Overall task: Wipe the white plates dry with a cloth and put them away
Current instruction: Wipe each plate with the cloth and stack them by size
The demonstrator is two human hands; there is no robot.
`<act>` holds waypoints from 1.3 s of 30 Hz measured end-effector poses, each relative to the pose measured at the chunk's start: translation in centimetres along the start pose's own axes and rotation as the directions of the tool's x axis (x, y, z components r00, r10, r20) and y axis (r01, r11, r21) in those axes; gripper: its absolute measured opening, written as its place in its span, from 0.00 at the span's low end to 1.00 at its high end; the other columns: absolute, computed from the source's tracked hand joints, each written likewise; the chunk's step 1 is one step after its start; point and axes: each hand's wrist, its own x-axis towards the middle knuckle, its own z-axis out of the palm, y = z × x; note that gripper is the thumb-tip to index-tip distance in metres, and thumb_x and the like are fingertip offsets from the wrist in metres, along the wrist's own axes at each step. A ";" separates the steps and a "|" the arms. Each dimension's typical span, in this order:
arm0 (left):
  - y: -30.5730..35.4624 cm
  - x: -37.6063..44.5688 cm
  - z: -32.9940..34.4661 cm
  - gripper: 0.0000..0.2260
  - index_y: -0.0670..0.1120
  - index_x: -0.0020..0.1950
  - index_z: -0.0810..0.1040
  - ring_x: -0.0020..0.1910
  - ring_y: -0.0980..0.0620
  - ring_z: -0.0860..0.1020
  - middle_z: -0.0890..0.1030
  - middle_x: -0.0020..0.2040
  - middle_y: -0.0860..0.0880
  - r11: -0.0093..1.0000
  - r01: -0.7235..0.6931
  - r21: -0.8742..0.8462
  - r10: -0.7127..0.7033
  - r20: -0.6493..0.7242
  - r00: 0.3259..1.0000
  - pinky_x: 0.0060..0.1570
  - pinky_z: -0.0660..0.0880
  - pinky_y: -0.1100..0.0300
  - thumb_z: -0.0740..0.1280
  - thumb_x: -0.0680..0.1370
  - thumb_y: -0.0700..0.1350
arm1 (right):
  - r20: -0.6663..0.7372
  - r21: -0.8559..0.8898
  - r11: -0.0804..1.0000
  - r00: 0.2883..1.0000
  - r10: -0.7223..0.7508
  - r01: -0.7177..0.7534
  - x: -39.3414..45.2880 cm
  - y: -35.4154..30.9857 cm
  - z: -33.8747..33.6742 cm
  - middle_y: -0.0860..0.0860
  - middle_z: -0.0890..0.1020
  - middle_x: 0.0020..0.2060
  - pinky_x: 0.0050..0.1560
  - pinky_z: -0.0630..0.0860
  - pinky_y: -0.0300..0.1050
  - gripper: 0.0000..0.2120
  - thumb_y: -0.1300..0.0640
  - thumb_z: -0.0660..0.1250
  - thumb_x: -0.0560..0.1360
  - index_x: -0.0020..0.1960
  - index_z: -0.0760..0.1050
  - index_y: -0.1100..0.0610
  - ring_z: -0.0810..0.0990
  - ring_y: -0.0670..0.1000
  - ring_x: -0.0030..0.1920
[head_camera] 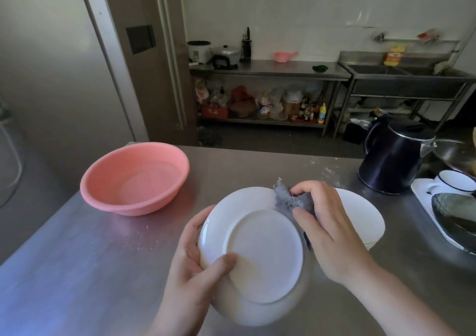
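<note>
The left hand (192, 266) is gripping a white plate (255, 253) by its near left rim, thumb curled over the underside and fingers wrapping behind the edge. The plate is being held above the steel desk (90, 271), tilted with its bottom and foot ring facing the camera. The right hand (327, 225) is clutching a bunched grey cloth (288, 196), fingers curled round it, and is pressing it against the plate's far right rim. The plate's lower edge is looking blurred, so how far round the cloth is reaching there is hard to say.

Just behind the right hand, a stack of white plates (365, 217) is sitting on the desk, partly hidden by the wrist; it seems to be several plates, though the count is unclear. To the far left on the desk a pink plastic basin (134, 178) is standing, holding what looks like a little water. At the far right a dark kettle (394, 155) is standing upright, and right of it a white tray (422, 194) is carrying a white enamel mug (456, 181) with a dark rim and a dark pan (456, 217).

Across the room a steel table (270, 71) is bearing a rice cooker (198, 51), a lidded pot (226, 53) and a pink scoop (283, 56), with bottles crowding the shelf (260, 123) beneath. A steel sink (407, 75) is standing to its right.
</note>
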 end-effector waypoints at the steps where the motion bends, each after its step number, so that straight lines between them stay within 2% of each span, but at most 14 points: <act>1: 0.1 0.0 0.1 0.33 0.49 0.66 0.74 0.58 0.50 0.80 0.81 0.62 0.49 1.000 -0.002 0.006 0.002 0.006 1.000 0.51 0.77 0.63 0.76 0.61 0.46 | 0.021 0.008 1.000 1.000 -0.010 0.010 0.2 -0.1 -0.1 0.33 0.69 0.52 0.54 0.63 0.28 0.08 0.45 0.54 0.75 0.53 0.67 0.42 0.68 0.42 0.57; 3: 0.1 -0.1 0.4 0.31 0.51 0.65 0.75 0.58 0.50 0.80 0.81 0.62 0.49 1.000 -0.004 0.025 0.003 0.035 0.999 0.52 0.77 0.63 0.75 0.62 0.45 | 0.037 0.007 0.999 0.998 -0.046 0.046 0.7 -0.5 -0.1 0.34 0.70 0.52 0.53 0.63 0.28 0.05 0.48 0.57 0.77 0.52 0.69 0.42 0.69 0.43 0.57; 5: 0.2 -0.3 0.8 0.31 0.49 0.66 0.74 0.58 0.50 0.80 0.82 0.61 0.49 0.999 -0.006 0.031 0.004 0.054 0.999 0.52 0.77 0.63 0.75 0.63 0.44 | 0.018 -0.044 0.989 0.990 -0.142 0.142 1.0 -1.4 0.3 0.38 0.72 0.51 0.55 0.63 0.29 0.08 0.49 0.59 0.77 0.53 0.74 0.46 0.71 0.43 0.56; 8: 0.2 -0.2 1.7 0.29 0.47 0.66 0.74 0.58 0.53 0.80 0.82 0.60 0.50 0.999 -0.017 0.035 0.015 0.066 0.998 0.52 0.76 0.65 0.74 0.65 0.41 | 0.012 -0.120 0.940 0.947 -0.320 0.319 0.4 -3.6 1.8 0.45 0.76 0.50 0.55 0.67 0.35 0.09 0.52 0.63 0.76 0.51 0.79 0.53 0.73 0.48 0.51; 11: 0.2 0.0 2.1 0.26 0.47 0.65 0.75 0.59 0.56 0.79 0.82 0.59 0.52 0.997 -0.039 0.068 0.035 0.070 0.997 0.54 0.74 0.68 0.72 0.68 0.34 | 0.062 -0.149 0.881 0.893 -0.445 0.449 -0.1 -4.7 2.7 0.46 0.78 0.49 0.53 0.70 0.40 0.07 0.54 0.65 0.76 0.49 0.81 0.53 0.74 0.51 0.49; 13: 0.3 0.1 1.8 0.25 0.51 0.63 0.77 0.58 0.54 0.80 0.83 0.59 0.50 0.997 -0.035 0.064 0.031 0.072 0.997 0.53 0.75 0.67 0.74 0.66 0.38 | 0.029 -0.144 0.893 0.904 -0.427 0.427 0.6 -4.0 2.4 0.46 0.78 0.49 0.53 0.70 0.39 0.05 0.56 0.67 0.75 0.49 0.81 0.54 0.74 0.51 0.50; 17: 0.6 -0.1 1.2 0.29 0.50 0.65 0.75 0.59 0.50 0.80 0.81 0.61 0.48 0.998 -0.029 0.059 0.025 0.056 0.998 0.51 0.76 0.64 0.74 0.64 0.45 | -0.101 -0.120 0.961 0.960 -0.262 0.250 1.9 -2.6 1.5 0.44 0.79 0.47 0.54 0.66 0.31 0.06 0.58 0.69 0.73 0.48 0.82 0.54 0.73 0.48 0.50; 23: 0.5 -0.1 1.2 0.29 0.50 0.65 0.75 0.60 0.51 0.80 0.82 0.61 0.49 0.995 -0.041 0.094 0.037 0.043 0.998 0.55 0.75 0.64 0.73 0.64 0.45 | -0.038 -0.123 0.895 0.899 -0.436 0.429 0.5 -4.2 3.2 0.46 0.80 0.49 0.53 0.71 0.38 0.06 0.58 0.69 0.75 0.49 0.83 0.54 0.75 0.51 0.50; 26: 0.7 0.0 1.1 0.29 0.52 0.64 0.77 0.59 0.48 0.80 0.82 0.61 0.47 0.999 -0.011 0.036 0.010 0.044 0.999 0.53 0.77 0.62 0.74 0.63 0.45 | -0.067 -0.063 0.932 0.931 -0.360 0.356 1.6 -3.2 2.4 0.45 0.80 0.49 0.56 0.69 0.34 0.06 0.58 0.70 0.74 0.49 0.83 0.54 0.74 0.48 0.52; 29: 0.9 0.2 1.0 0.29 0.55 0.61 0.79 0.57 0.48 0.81 0.82 0.61 0.48 0.999 0.022 -0.039 -0.022 -0.021 1.000 0.49 0.78 0.61 0.74 0.61 0.44 | -0.084 0.064 0.978 0.977 -0.195 0.201 2.7 -1.9 1.5 0.42 0.80 0.49 0.56 0.67 0.31 0.07 0.57 0.70 0.72 0.49 0.83 0.52 0.75 0.45 0.53; 31: 1.0 0.5 1.0 0.31 0.53 0.63 0.78 0.56 0.48 0.82 0.82 0.60 0.48 0.996 0.036 -0.083 -0.042 -0.070 0.997 0.48 0.79 0.60 0.74 0.59 0.44 | -0.083 0.157 0.983 0.993 -0.083 0.095 3.0 -1.1 1.0 0.41 0.80 0.49 0.55 0.69 0.32 0.07 0.59 0.71 0.72 0.48 0.84 0.51 0.76 0.45 0.54; 34: 1.3 1.0 1.4 0.34 0.49 0.66 0.75 0.56 0.48 0.82 0.83 0.59 0.48 0.988 0.064 -0.144 -0.082 -0.123 0.989 0.47 0.80 0.58 0.73 0.60 0.40 | -0.106 0.214 0.977 0.994 0.023 0.000 2.8 -0.2 0.1 0.44 0.81 0.48 0.54 0.70 0.31 0.08 0.63 0.72 0.73 0.47 0.83 0.51 0.78 0.43 0.53; 37: 1.7 1.6 1.8 0.30 0.49 0.67 0.75 0.55 0.48 0.82 0.83 0.58 0.48 0.977 0.071 -0.202 -0.111 -0.195 0.975 0.52 0.79 0.53 0.68 0.65 0.36 | -0.174 0.235 0.971 0.982 0.078 -0.035 1.9 0.4 -0.1 0.44 0.81 0.48 0.53 0.68 0.27 0.09 0.65 0.72 0.73 0.46 0.83 0.51 0.78 0.41 0.52; 39: 2.0 2.0 2.2 0.29 0.49 0.66 0.76 0.54 0.50 0.82 0.84 0.57 0.49 0.973 0.051 -0.224 -0.107 -0.247 0.963 0.52 0.79 0.55 0.68 0.66 0.34 | -0.241 0.254 0.966 0.965 0.102 -0.039 0.8 0.5 0.4 0.44 0.81 0.48 0.52 0.69 0.28 0.10 0.64 0.72 0.73 0.46 0.82 0.49 0.78 0.42 0.52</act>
